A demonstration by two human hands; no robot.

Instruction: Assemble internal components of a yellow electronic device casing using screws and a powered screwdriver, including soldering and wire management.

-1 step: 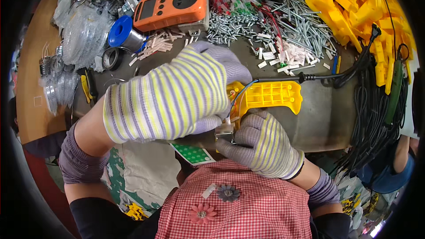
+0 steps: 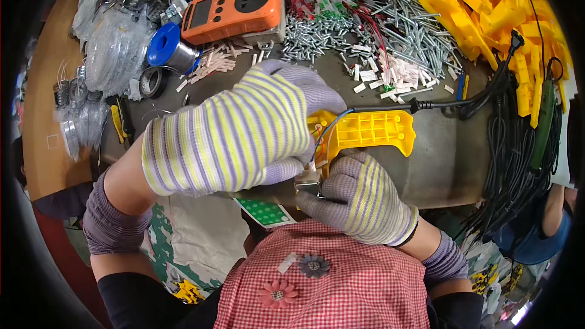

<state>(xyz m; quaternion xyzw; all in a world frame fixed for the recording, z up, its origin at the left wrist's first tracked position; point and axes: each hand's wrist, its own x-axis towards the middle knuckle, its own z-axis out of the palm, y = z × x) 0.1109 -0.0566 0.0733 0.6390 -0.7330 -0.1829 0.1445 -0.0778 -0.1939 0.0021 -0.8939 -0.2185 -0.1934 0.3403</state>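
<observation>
A yellow plastic handle shell (image 2: pixel 373 132) with a ribbed inside lies open side up before me. A black power cable (image 2: pixel 390 108) runs along its far edge, and a blue wire (image 2: pixel 331 127) loops down from the cable into the shell. My left hand (image 2: pixel 244 131), in a striped glove, is closed over the shell's left end; its fingertips and anything they pinch are hidden. My right hand (image 2: pixel 361 200), gloved too, is closed around the shell's near arm. Its thumb lies by a small shiny metal part (image 2: pixel 308 181) at the near end.
Behind my hands lie an orange multimeter (image 2: pixel 234 12), a blue solder spool (image 2: pixel 172 49), black tape (image 2: pixel 152 81), screws (image 2: pixel 314 38) and white sleeves (image 2: pixel 405 73). Wrapped coils (image 2: pixel 116 55) and yellow-handled pliers (image 2: pixel 120 119) are left. Yellow shells (image 2: pixel 487 6) and black cables (image 2: pixel 503 158) crowd the right.
</observation>
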